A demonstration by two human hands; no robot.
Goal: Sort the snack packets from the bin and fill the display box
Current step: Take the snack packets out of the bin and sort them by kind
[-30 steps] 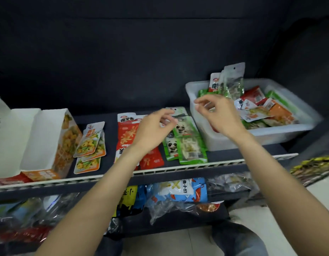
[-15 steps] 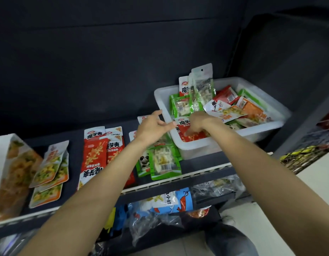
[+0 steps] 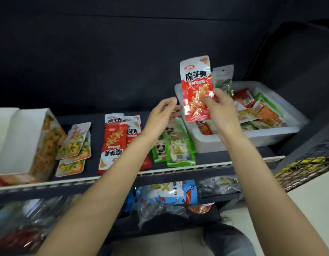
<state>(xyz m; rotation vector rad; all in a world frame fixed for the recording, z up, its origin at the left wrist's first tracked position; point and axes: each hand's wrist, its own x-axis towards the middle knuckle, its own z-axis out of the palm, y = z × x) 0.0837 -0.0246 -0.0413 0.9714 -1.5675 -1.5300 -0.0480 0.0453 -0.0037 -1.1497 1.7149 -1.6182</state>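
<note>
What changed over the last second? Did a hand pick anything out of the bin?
Yes. The right hand, which was down in the white bin half a second ago, has lifted out a red packet and holds it upright above the bin's left end. The left hand stayed empty beside it, now raised a little. The sorted piles on the shelf, orange, red and green, lie as before.

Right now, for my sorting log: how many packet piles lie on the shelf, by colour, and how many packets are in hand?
Orange pile: 1
Red pile: 1
Green pile: 1
Held red packet, right hand: 1
Total: 3 piles, 1 packet in hand
</note>
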